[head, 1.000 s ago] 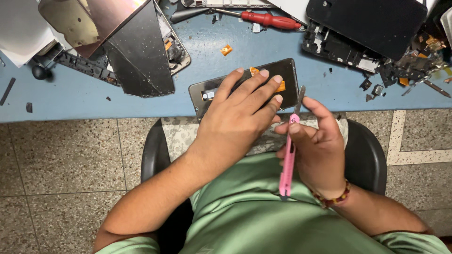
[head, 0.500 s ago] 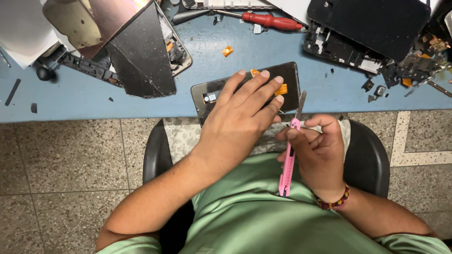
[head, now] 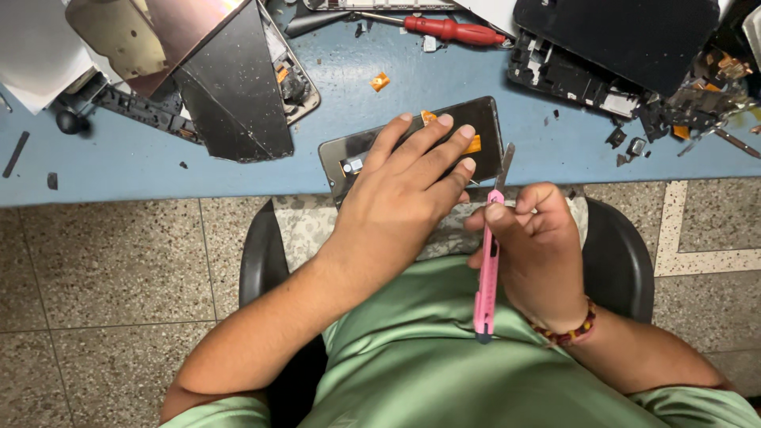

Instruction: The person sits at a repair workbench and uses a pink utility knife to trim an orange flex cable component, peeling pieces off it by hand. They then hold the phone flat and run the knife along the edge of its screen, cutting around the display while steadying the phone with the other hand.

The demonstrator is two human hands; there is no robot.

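My left hand (head: 404, 190) lay flat on the phone (head: 412, 147) | my right hand (head: 535, 238) gripped the pink cutter (head: 487, 269) | messy blue table (head: 119, 170) | speckled floor (head: 103, 269).

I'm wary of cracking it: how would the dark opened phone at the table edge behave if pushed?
The dark opened phone looks thin, flat and probably brittle. It overhangs the blue table, so it may tip once the left hand lifts.
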